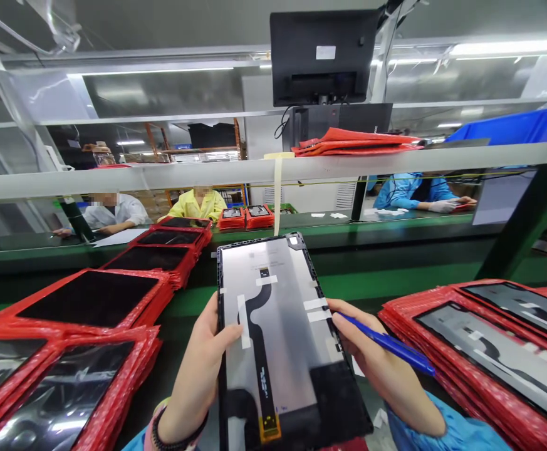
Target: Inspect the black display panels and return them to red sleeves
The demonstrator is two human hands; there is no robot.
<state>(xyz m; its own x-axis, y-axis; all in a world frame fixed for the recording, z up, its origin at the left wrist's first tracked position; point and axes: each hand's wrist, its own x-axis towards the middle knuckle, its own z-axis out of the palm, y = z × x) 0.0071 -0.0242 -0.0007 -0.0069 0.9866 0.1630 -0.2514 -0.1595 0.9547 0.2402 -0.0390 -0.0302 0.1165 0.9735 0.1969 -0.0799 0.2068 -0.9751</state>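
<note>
Held upright nearest the camera, a display panel (277,338) is shown back-side out, its black flex cable (259,338) and white tape strips (315,309) exposed. It is clamped at its left edge by the left hand (202,369), thumb across the back. At the right edge the right hand (381,369) is closed around a blue pen (386,343), fingertips touching the panel. An inspection or marking step is judged in hand. Red trays (89,300) of panels are stacked left and right.

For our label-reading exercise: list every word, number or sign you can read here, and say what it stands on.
None can be read.
Flex cable on the display panel: tiny white print, too small.
Monitor back: white sticker, blurred.
Pen in the right hand: no marking visible.
</note>
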